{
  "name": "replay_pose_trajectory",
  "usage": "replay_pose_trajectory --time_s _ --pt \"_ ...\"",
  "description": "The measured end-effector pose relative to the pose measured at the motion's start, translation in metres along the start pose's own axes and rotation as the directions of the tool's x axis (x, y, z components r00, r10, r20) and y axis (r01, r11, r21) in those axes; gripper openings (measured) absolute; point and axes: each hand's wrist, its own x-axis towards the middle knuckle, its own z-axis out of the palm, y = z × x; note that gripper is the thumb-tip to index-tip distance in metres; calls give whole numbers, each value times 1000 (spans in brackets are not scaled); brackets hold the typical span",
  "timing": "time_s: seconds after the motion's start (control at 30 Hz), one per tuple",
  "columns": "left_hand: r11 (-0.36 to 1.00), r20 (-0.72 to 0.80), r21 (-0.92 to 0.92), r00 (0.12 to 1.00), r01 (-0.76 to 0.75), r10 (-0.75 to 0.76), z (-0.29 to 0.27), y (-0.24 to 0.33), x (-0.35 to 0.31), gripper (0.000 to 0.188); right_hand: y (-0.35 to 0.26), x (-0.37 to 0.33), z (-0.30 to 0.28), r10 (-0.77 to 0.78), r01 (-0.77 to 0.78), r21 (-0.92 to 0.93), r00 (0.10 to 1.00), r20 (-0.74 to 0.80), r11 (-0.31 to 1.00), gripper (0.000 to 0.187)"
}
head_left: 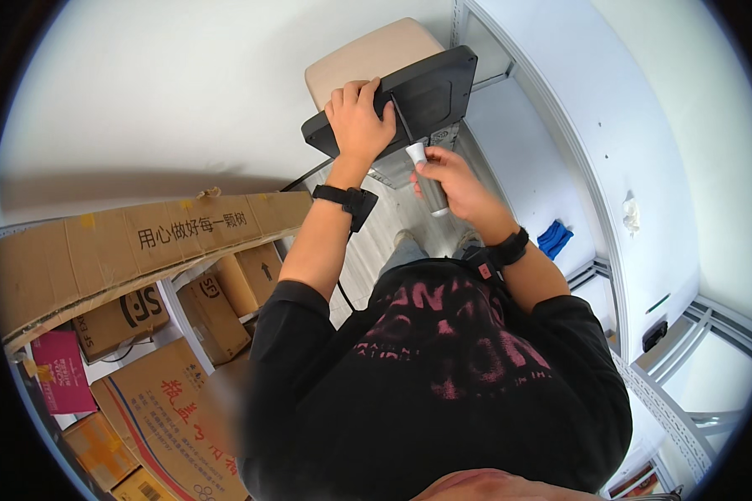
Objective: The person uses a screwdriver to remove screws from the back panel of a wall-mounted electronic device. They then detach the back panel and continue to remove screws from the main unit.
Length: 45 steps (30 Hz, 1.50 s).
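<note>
A black rectangular panel (430,96) stands tilted at the top middle, against a beige rounded block (376,54) that looks like a seat or bin. My left hand (359,121) grips the panel's upper edge, its fingers curled over the rim and the thumb lying on the face. In my right hand (455,179) is a screwdriver (431,188) with a grey and white handle. Its dark shaft slants up to the panel's face, close to my left thumb. Whether the tip sits in a screw or hole is too small to tell.
Cardboard boxes (142,321) fill a shelf at the left, topped by a long flattened carton (100,250). On the right runs a white surface with a metal frame (551,100); a blue cloth (555,240) lies there. Grey floor (376,242) shows below the panel.
</note>
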Motion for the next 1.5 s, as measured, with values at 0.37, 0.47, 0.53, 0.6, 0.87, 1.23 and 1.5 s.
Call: replay_pose_trajectory --time_s 0.37,0.47,0.53,0.6,0.87,1.23,1.5 --pt "999 -2 -23 1000 -24 24 -3 1 0 41 -14 -2 -11 145 -164 150 981 129 975 21" --pt "1000 1 -7 1000 -13 13 -2 1 -1 41 0 2 -10 9 -8 -52 1000 27 999 22" --pt "1000 -7 11 1000 -28 28 -2 -4 -2 42 -5 1 1 -27 25 -93 999 -18 995 24" --pt "1000 17 -9 1000 -18 18 -2 -4 -3 42 -12 -2 1 59 -58 -35 998 33 998 24" --pt "999 12 -42 1000 -12 13 -3 0 0 41 -4 5 -11 68 -95 255 991 113 962 23" --pt "1000 7 -28 1000 -14 15 -1 -3 0 42 -18 6 -18 167 -244 299 951 260 923 25" --pt "999 9 -28 1000 -17 18 -4 0 0 41 2 9 1 -215 206 -306 977 2 930 35"
